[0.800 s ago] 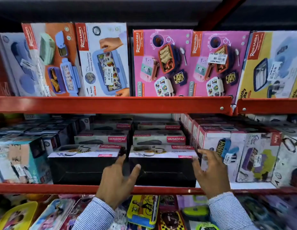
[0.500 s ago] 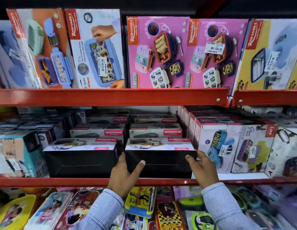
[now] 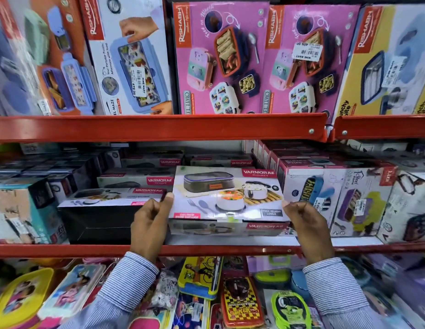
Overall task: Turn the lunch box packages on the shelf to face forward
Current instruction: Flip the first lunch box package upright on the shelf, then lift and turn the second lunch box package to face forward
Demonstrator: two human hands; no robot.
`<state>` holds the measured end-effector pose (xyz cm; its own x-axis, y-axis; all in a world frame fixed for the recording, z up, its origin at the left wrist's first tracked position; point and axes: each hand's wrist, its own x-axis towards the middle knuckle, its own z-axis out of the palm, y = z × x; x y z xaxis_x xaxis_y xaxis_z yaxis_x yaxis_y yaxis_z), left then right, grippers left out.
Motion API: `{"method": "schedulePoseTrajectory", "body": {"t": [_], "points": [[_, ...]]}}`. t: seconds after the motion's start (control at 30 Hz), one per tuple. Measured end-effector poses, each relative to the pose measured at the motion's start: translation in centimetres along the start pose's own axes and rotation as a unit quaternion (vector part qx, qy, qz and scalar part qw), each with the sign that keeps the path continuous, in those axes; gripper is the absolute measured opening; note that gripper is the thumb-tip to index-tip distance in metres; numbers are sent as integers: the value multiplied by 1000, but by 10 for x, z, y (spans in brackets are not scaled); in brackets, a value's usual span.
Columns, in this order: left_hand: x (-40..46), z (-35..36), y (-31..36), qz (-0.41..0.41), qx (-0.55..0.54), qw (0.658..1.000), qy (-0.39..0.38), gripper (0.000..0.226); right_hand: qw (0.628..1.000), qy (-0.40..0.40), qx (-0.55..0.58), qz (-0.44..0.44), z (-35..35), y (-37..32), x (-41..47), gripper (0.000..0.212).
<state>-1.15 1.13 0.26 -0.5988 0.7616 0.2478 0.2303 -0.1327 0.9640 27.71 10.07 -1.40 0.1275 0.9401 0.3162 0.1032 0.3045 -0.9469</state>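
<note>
A Varmora lunch box package (image 3: 227, 195) sits at the front of the middle shelf, tipped so that its printed picture face looks out at me. My left hand (image 3: 148, 224) grips its left end and my right hand (image 3: 306, 227) grips its right end. To its left a second Varmora package (image 3: 99, 217) lies flat with its plain black side facing out and its picture face on top. More Varmora boxes (image 3: 157, 180) are stacked behind both.
The red rail (image 3: 206, 250) edges the middle shelf, and another red rail (image 3: 159, 127) above carries upright Rishabh boxes (image 3: 221, 60). Other lunch box cartons (image 3: 337, 198) stand close on the right, a teal carton (image 3: 19, 210) on the left. Colourful boxes (image 3: 202, 279) fill the lower shelf.
Both hands closed on the ends of the right-hand Varmora package and tipped it up, so its picture face now shows in front instead of the black side. The camera moved closer.
</note>
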Motion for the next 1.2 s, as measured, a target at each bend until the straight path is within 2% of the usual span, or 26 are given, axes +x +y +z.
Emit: {"method": "schedulePoseTrajectory", "body": {"t": [0.03, 0.07, 0.1, 0.13, 0.23, 0.43, 0.57, 0.7, 0.87, 0.97, 1.03, 1.13, 1.2], "points": [[-2, -1, -3, 5, 23, 1000, 9, 41, 1000, -1, 5, -8, 1, 4, 2, 11], [-4, 2, -6, 11, 38, 999, 11, 28, 1000, -11, 7, -9, -3, 9, 3, 10], [-6, 5, -10, 9, 53, 999, 2, 14, 1000, -26, 8, -8, -6, 16, 4, 20], [-4, 6, -16, 8, 62, 998, -15, 13, 999, -37, -7, -2, -5, 23, 5, 29], [-1, 13, -32, 17, 111, 992, -52, 39, 998, -35, -60, 6, -1, 40, 7, 43], [-6, 32, -50, -19, 156, 984, -86, 44, 990, -34, -125, 48, 8, 67, 3, 39], [-13, 32, -54, -15, 156, 982, -103, 52, 992, -25, -116, 39, 8, 73, -2, 35], [-20, 25, -47, 2, 147, 984, -99, 61, 991, 38, -126, -35, 7, 61, -16, 36], [-36, 0, -33, 109, 174, 978, -25, 53, 967, 81, -150, -192, 27, 27, -38, 24], [-40, -33, -35, 150, 219, 964, 36, 45, 967, 39, -119, -224, 58, 6, -54, 23], [-37, -61, -37, 150, 239, 956, 76, 42, 974, -17, -88, -207, 85, -5, -67, 28], [-18, -114, -51, 103, 236, 959, 120, 47, 983, -122, -57, -122, 135, -12, -82, 23], [-2, -143, -59, 50, 216, 967, 128, 53, 982, -159, -68, -77, 163, -8, -85, 33]]}}
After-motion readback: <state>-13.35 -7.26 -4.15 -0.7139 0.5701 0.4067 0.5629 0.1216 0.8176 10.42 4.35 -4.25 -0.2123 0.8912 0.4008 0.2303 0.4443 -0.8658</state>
